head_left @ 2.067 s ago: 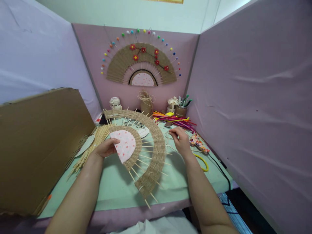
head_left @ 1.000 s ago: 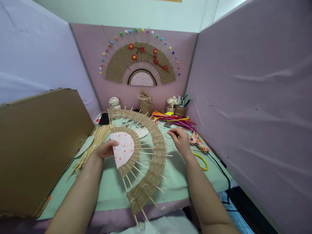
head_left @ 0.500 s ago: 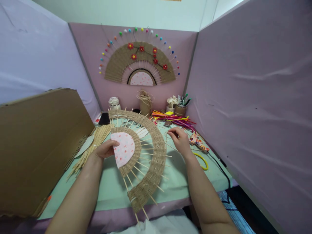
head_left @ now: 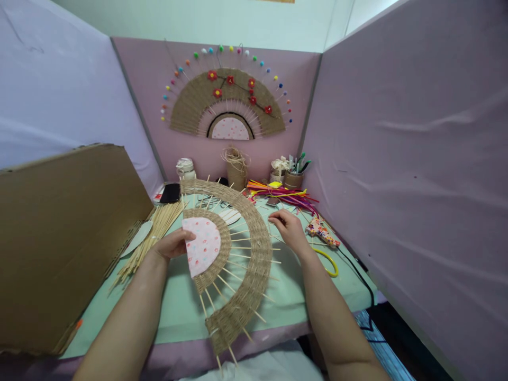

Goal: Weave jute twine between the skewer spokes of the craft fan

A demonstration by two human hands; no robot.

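My left hand (head_left: pixel 177 243) grips a half-round woven fan (head_left: pixel 260 248) by its straight inner edge, thumb over the pink patterned centre. Thin sticks spread through the fan from an inner woven band to a wide outer one, and their tips poke past the rim. The fan is held tilted above the table, its straight side facing left. Just off the fan's outer rim, my right hand (head_left: pixel 290 228) is closed in a pinch on a thin strand of twine (head_left: pixel 270 227), which is hard to make out against the table.
A finished fan (head_left: pixel 190 106) with red flowers hangs on the back panel. Cardboard (head_left: pixel 67 248) and a bundle of sticks (head_left: pixel 159 225) are at left. A twine roll (head_left: pixel 237 172), coloured pipe cleaners (head_left: pixel 286 194), a flowered glue gun (head_left: pixel 322 232) and a yellow ring-shaped handle (head_left: pixel 331 264) lie beyond and right.
The fan has turned slightly, its lower end shifting left and its upper end right. My right hand has moved a little left toward the rim, and the twine loop beside it shows less.
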